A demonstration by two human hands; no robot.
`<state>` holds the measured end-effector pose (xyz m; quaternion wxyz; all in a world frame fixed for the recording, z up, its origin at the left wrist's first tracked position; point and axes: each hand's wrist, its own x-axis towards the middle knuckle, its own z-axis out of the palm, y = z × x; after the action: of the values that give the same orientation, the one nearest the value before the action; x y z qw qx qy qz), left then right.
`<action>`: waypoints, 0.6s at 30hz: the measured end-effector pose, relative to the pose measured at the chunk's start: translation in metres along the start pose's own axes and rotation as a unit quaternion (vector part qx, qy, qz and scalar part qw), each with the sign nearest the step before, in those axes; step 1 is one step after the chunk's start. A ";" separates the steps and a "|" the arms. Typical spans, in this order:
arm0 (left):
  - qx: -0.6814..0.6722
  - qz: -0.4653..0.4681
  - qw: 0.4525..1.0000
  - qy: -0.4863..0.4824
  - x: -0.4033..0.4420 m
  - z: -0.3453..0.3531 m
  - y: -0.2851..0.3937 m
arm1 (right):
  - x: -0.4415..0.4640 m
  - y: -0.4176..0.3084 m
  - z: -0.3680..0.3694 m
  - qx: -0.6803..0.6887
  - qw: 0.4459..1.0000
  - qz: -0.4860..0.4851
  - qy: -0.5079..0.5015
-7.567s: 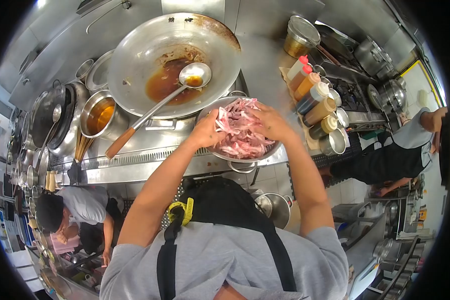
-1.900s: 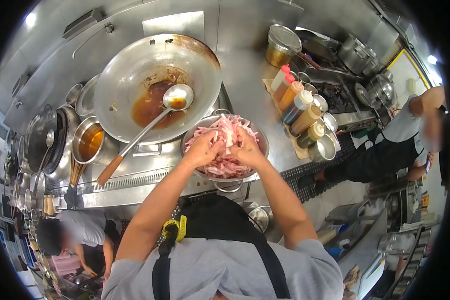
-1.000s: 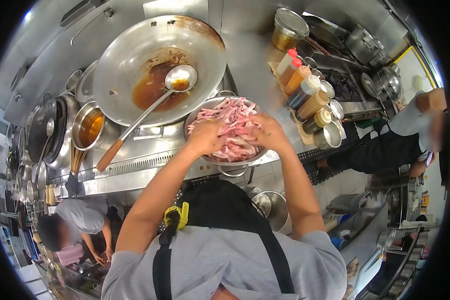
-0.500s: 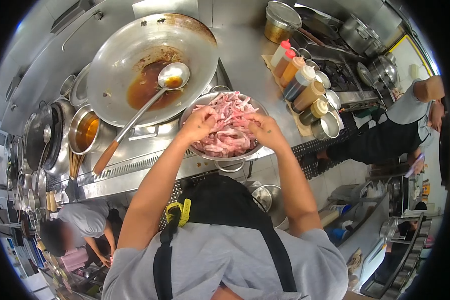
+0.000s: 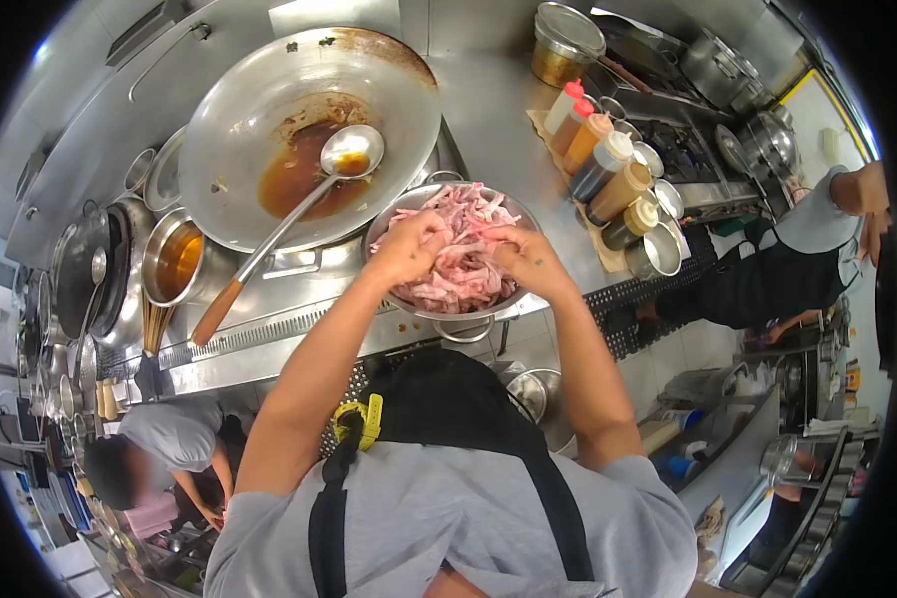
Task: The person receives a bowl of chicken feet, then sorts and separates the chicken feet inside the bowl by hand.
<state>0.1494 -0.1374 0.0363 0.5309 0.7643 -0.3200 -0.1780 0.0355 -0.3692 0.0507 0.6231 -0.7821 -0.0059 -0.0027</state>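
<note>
Strips of raw pink meat (image 5: pixel 465 277) fill a round metal bowl (image 5: pixel 530 221) at the counter's edge. My left hand (image 5: pixel 409 249) is on the left side of the meat, its fingers curled round some strips. On the right side my right hand (image 5: pixel 524 259) grips strips with bent fingers; its fingertips are partly hidden in the meat. Behind the bowl and to the left stands a large wok (image 5: pixel 229 110) with brown liquid. A ladle (image 5: pixel 353 151) with a wooden handle rests in it, a little liquid in its scoop.
Several squeeze bottles (image 5: pixel 609 164) stand in a row right of the bowl. A pot of amber liquid (image 5: pixel 176 257) is left of the wok, with a lidded container (image 5: pixel 566 45) at the back. One co-worker (image 5: pixel 174 439) bends at lower left; another person (image 5: pixel 787 269) stands at right.
Over the last seconds my hands have moved about in the meat, spreading over it and closing on strips again. Since the last earlier frame they have shifted only slightly. The view has moved a little.
</note>
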 end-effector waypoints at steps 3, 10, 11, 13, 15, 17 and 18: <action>0.025 0.026 0.998 -0.041 -0.001 -0.004 0.020 | 0.004 0.004 0.007 -0.243 0.959 -0.138 -0.040; 0.234 0.162 0.951 -0.120 -0.014 0.054 0.019 | 0.014 -0.007 0.011 -0.142 0.989 -0.011 0.043; 0.252 0.160 0.946 -0.126 -0.013 0.056 0.016 | 0.013 -0.014 0.009 -0.130 0.991 0.002 0.036; 0.230 0.184 0.953 -0.077 -0.009 0.050 -0.002 | 0.010 -0.023 0.005 -0.076 0.996 0.033 0.025; 0.154 0.118 0.979 -0.055 -0.008 0.036 -0.008 | 0.005 -0.015 0.001 -0.023 1.000 0.019 0.005; 0.026 -0.045 0.997 -0.054 -0.010 0.018 0.004 | 0.001 0.007 0.001 0.027 0.998 -0.043 -0.030; 0.008 -0.026 0.999 -0.042 -0.008 0.015 0.003 | 0.000 -0.001 0.004 -0.029 0.998 -0.014 -0.051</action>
<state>0.1337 -0.1432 0.0330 0.5056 0.7685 -0.3238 -0.2211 0.0353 -0.3656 0.0507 0.5987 -0.7990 -0.0487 0.0279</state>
